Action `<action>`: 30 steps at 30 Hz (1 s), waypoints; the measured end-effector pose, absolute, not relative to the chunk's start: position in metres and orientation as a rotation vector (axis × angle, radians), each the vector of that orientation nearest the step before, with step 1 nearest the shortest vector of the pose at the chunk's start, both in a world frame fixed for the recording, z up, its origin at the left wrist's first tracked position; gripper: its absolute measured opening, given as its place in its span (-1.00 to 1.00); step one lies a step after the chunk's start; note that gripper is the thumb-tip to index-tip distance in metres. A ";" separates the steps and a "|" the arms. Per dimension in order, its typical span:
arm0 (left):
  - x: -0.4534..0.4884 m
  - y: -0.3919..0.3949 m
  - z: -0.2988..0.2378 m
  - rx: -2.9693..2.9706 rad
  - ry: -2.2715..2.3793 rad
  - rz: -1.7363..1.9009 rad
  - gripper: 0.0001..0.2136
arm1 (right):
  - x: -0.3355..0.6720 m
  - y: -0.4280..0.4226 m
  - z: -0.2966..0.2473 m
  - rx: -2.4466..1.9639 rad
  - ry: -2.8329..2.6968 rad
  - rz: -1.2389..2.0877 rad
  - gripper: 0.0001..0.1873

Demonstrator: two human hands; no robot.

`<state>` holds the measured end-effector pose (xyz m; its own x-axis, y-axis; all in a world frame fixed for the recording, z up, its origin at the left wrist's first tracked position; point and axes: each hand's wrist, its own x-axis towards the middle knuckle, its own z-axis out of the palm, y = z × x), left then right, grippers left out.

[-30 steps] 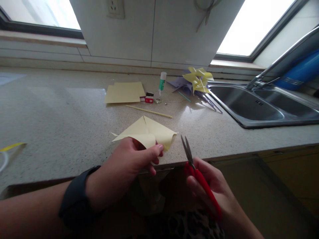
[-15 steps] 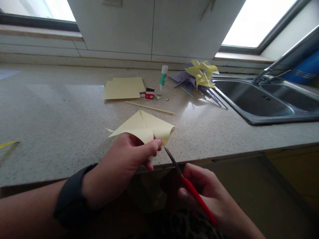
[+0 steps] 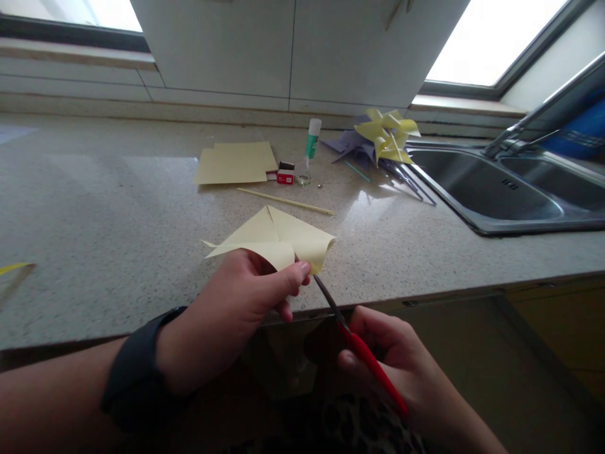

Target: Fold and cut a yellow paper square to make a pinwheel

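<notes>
My left hand (image 3: 255, 296), with a dark band at the wrist, pinches a pale yellow paper square (image 3: 274, 230) between thumb and fingers. Slits run inward from the paper's corners, and its near part curls up over my fingers. In my right hand (image 3: 387, 347) is a pair of scissors (image 3: 375, 369) with red handles. The blades point up and left, and their tips reach the paper's edge beside my left fingertips. Whether the tips touch the paper, I cannot tell. Just beyond the paper lies a thin pale yellow stick (image 3: 286, 201).
Farther back on the speckled counter (image 3: 118, 252) are yellow paper sheets (image 3: 236, 165), a small red box (image 3: 285, 173), a tape roll (image 3: 303, 180) and a glue stick (image 3: 312, 139). Yellow and purple paper pinwheels (image 3: 387, 135) lie beside the steel sink (image 3: 486, 189). A yellow strip (image 3: 14, 268) is at far left.
The scissors' tips have come up close to the paper's edge by my left fingertips. My left hand keeps its pinch on the paper. The view has shifted slightly.
</notes>
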<state>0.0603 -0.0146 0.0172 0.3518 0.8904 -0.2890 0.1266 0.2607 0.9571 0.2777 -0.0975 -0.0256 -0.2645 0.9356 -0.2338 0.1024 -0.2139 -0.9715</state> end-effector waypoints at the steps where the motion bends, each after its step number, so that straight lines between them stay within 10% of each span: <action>1: 0.060 -0.014 0.017 1.209 1.106 0.693 -0.66 | 0.278 -0.097 -0.025 -1.296 -1.358 1.547 -0.63; 30: 0.059 -0.014 0.015 1.228 1.132 0.663 -0.60 | 0.281 -0.098 -0.026 -1.276 -1.372 1.545 -0.65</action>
<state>0.0593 -0.0143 0.0149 0.3475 0.8867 -0.3049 0.1674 0.2612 0.9506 0.2806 -0.0975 -0.0261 -0.2715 0.9375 -0.2175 0.1047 -0.1959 -0.9750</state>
